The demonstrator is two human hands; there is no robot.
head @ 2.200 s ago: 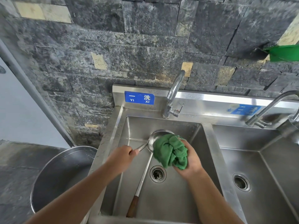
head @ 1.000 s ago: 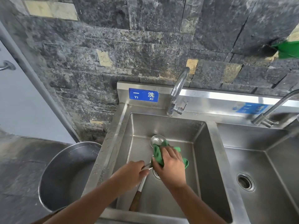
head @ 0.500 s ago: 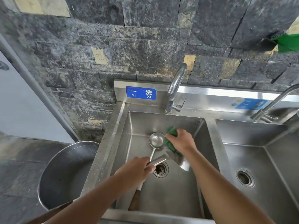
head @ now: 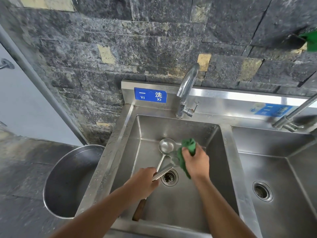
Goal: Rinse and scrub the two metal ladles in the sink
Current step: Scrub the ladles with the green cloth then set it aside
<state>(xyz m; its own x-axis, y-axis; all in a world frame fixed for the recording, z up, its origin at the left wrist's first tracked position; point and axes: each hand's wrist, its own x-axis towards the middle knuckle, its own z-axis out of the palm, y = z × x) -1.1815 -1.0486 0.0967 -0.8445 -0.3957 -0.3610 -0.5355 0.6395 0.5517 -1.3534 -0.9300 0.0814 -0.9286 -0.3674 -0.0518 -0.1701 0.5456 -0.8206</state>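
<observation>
Ladle [head: 163, 167] handle clenched in left hand [head: 142, 182], shaft running up-right toward the bowl. Right hand [head: 194, 161] fisted on green cloth [head: 186, 150], touching that bowl; I see it nearer.

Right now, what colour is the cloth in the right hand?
Green; the cloth shows clearly in the head view.

Two-basin sink [head: 226, 134] against the wall, faucet [head: 186, 93] at 12 o'clock of the left basin, drain [head: 169, 177] at its centre, ladle [head: 166, 146] lying in it, round basin [head: 68, 182] on the floor at 9 o'clock.
</observation>
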